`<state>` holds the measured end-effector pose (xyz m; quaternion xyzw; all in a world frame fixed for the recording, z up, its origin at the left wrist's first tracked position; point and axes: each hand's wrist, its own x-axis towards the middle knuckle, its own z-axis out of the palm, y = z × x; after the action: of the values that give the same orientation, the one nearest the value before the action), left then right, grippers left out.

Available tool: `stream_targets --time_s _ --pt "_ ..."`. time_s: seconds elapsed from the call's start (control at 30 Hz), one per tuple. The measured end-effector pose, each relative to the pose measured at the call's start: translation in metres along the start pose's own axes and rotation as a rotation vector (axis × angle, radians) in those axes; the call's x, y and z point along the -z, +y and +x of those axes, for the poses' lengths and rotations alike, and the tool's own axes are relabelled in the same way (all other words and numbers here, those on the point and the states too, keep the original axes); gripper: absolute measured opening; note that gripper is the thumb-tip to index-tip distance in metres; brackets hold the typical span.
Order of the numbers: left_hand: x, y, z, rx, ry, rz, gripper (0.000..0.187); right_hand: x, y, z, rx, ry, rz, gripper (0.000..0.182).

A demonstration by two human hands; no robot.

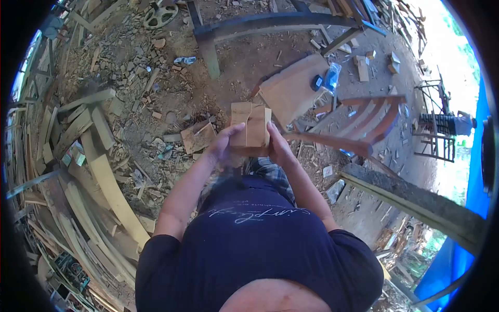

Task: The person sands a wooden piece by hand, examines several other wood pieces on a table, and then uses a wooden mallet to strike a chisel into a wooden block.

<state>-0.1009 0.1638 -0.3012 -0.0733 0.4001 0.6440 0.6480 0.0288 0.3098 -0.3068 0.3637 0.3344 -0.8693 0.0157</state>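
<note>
Several light wooden blocks (pixel 256 127), pressed together side by side, are held in front of the body at the centre of the view. My left hand (pixel 224 143) grips them from the left, its thumb on the upper face. On the right side my right hand (pixel 279 145) clasps the same blocks, thumb along the edge. The fingers under the blocks are mostly hidden. Just beyond the blocks, to the right, a flat wooden board (pixel 296 88) lies low over the ground.
A slatted reddish wooden frame (pixel 358 125) stands at the right, near a concrete beam (pixel 416 200). Long curved planks (pixel 112 182) are piled at the left. A dark wooden frame (pixel 270 26) spans the top. Wood scraps (pixel 140 67) cover the ground.
</note>
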Motion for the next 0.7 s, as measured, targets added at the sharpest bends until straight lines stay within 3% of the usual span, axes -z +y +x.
stream_targets --time_s 0.07,0.13,0.2,0.37,0.43,0.47,0.53,0.7 --pt "-0.001 0.027 0.030 -0.039 0.032 0.021 0.057 0.000 -0.029 0.033 0.035 0.035 -0.098 0.058" --pt "-0.008 0.059 0.057 -0.053 0.028 0.007 0.055 0.008 -0.061 0.072 -0.129 -0.061 0.037 0.059" --pt "-0.019 0.087 0.074 -0.041 0.029 -0.033 0.055 0.011 -0.089 0.101 -0.146 -0.088 0.031 0.059" --pt "-0.046 0.168 0.115 -0.094 0.007 -0.033 0.058 0.006 -0.155 0.167 -0.053 -0.156 -0.014 0.065" --pt "-0.043 0.186 0.133 -0.123 0.022 -0.008 0.058 -0.006 -0.185 0.182 -0.250 -0.156 0.091 0.068" --pt "-0.042 0.200 0.143 -0.157 0.038 0.022 0.059 -0.009 -0.196 0.194 -0.247 -0.157 0.087 0.068" --pt "-0.043 0.223 0.158 -0.229 0.034 -0.010 0.057 -0.013 -0.215 0.221 -0.315 -0.335 0.225 0.069" --pt "-0.040 0.295 0.200 -0.312 0.006 -0.101 0.066 -0.035 -0.249 0.288 -0.217 -0.223 0.174 0.068"
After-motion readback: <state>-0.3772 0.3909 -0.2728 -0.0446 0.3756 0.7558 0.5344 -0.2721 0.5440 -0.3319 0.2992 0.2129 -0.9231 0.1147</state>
